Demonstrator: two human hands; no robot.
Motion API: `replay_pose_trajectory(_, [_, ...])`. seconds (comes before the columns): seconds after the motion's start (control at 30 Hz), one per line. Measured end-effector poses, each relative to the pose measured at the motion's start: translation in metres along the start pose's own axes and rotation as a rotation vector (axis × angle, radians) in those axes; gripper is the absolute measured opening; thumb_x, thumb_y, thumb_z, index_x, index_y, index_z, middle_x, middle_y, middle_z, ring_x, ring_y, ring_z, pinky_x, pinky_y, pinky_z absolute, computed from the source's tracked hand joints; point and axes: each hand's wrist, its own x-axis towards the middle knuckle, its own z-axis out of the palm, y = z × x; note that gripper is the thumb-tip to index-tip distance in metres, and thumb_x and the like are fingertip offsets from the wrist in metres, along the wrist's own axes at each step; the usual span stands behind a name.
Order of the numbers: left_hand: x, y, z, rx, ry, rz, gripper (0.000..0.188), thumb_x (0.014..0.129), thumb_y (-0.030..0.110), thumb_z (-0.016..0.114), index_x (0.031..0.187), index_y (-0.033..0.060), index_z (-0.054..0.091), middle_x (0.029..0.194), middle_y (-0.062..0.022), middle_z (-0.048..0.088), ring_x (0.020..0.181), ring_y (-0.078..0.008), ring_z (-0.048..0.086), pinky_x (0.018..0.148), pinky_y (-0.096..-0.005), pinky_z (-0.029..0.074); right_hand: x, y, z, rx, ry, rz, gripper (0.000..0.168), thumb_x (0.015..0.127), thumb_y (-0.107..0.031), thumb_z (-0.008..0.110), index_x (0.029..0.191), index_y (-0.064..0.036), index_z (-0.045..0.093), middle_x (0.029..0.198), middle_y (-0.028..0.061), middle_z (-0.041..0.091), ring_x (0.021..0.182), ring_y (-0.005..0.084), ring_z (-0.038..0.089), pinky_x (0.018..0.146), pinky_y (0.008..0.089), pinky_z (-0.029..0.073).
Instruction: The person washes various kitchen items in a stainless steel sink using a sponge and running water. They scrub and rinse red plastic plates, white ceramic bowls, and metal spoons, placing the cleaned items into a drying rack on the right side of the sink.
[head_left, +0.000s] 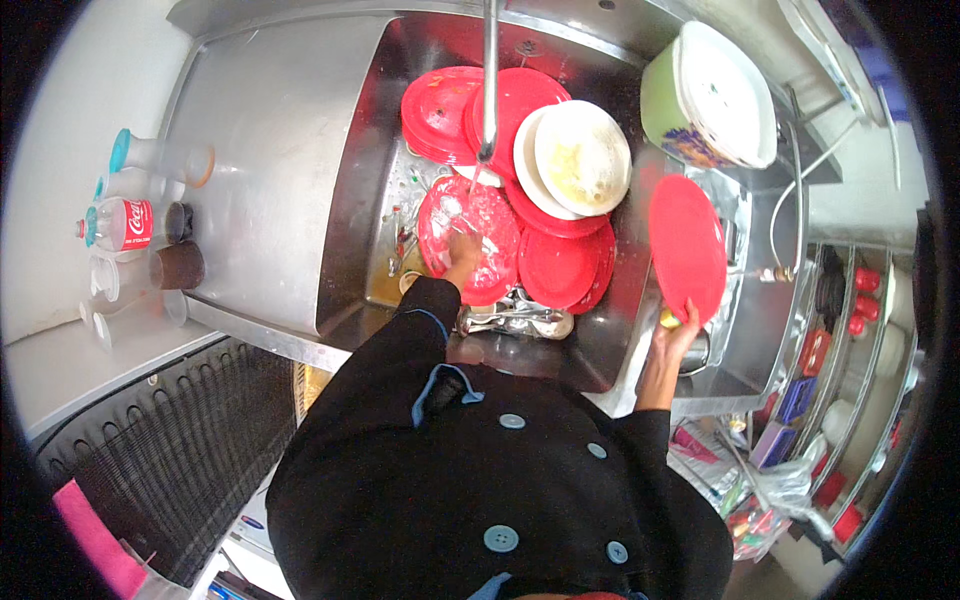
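Note:
My left hand (465, 253) is over the middle of a wet red plate (491, 225) in the steel sink; its fingers are blurred. A thin stream of water falls onto that plate from the faucet (489, 112). With my right hand (679, 334) I grip the near edge of a red oval plate (686, 240), tilted over the sink's right side. A yellow-green sponge (670, 319) shows at that hand. More red plates (439, 105) lie stacked at the back. Two white plates (585, 161), the top one soiled, rest on red ones.
Metal cutlery (517, 322) lies at the sink's near side. A green tub (664, 105) with a white lid stands back right. The steel drainboard (262, 172) extends left, with a Coca-Cola bottle (120, 223) and brown cups (177, 265) beyond. A wire rack (844, 337) stands right.

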Motion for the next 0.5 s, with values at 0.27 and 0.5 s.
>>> replay_pose_trajectory(0.27, [0.007, 0.04, -0.029, -0.099, 0.004, -0.205, 0.028, 0.078, 0.019, 0.051, 0.088, -0.0062, 0.057, 0.088, -0.0218, 0.059, 0.082, -0.0344, 0.058, 0.07, -0.0433, 0.045, 0.113, 0.016, -0.086, 0.399, 0.144, 0.372, 0.043, 0.085, -0.02, 0.041, 0.11, 0.014, 0.035, 0.089, 0.0238, 0.052, 0.072, 0.0281, 0.056, 0.057, 0.0298, 0.052])
replay_pose_trajectory(0.5, [-0.001, 0.023, -0.071, -0.325, 0.42, 0.045, 0.012, 0.077, 0.007, 0.046, 0.084, 0.0002, 0.054, 0.069, -0.0228, 0.055, 0.069, -0.0381, 0.055, 0.063, -0.0451, 0.041, 0.087, 0.002, -0.019, 0.248, 0.027, 0.443, 0.046, 0.085, -0.027, 0.042, 0.114, 0.008, 0.038, 0.098, 0.0191, 0.053, 0.082, 0.0278, 0.055, 0.065, 0.034, 0.05])
